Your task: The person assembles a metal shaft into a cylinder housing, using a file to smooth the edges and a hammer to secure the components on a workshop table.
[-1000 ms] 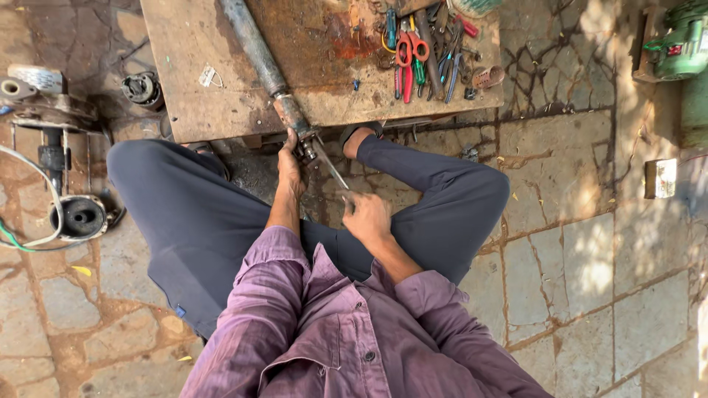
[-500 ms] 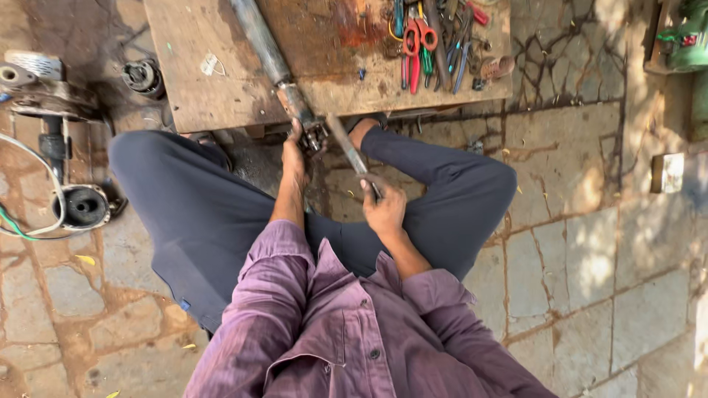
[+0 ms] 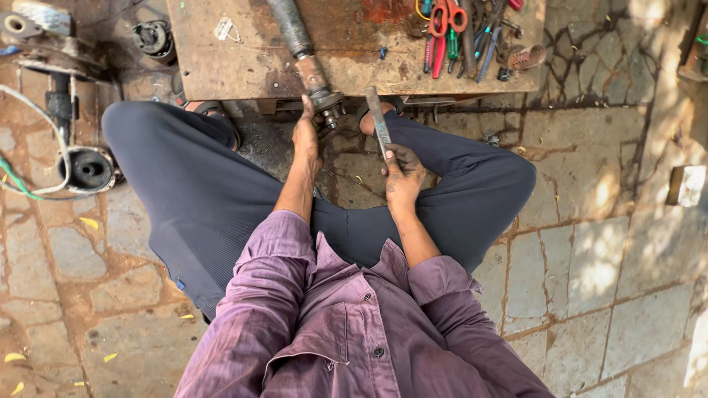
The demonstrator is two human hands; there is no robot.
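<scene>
- While sitting cross-legged on the stone floor [image 3: 590,243], the person works at the near edge of a low rusty board [image 3: 243,74], so the job sits within arm's reach.
- left hand [image 3: 305,138] reaches to the flanged end of a long metal shaft [image 3: 310,68] lying on the board, end overhanging toward the lap; looks like steadying it. Fingers curl at the shaft end, but whether they clench it or just press is unclear from above.
- right hand [image 3: 403,175] is clenched around the lower end of a flat metal bar [image 3: 378,121], held upright-ish, tip just beside the shaft end, not clearly touching.
- Loose hand tools [image 3: 461,33] (red-handled scissors, pliers, screwdrivers) pile at the board's far right corner, handy but apart from the work.
- Motor-like parts and a white cable [image 3: 51,158] lie on the floor to the left.
- Shaft's far end and tool pile are cut off at top; feet mostly hidden under the board.
</scene>
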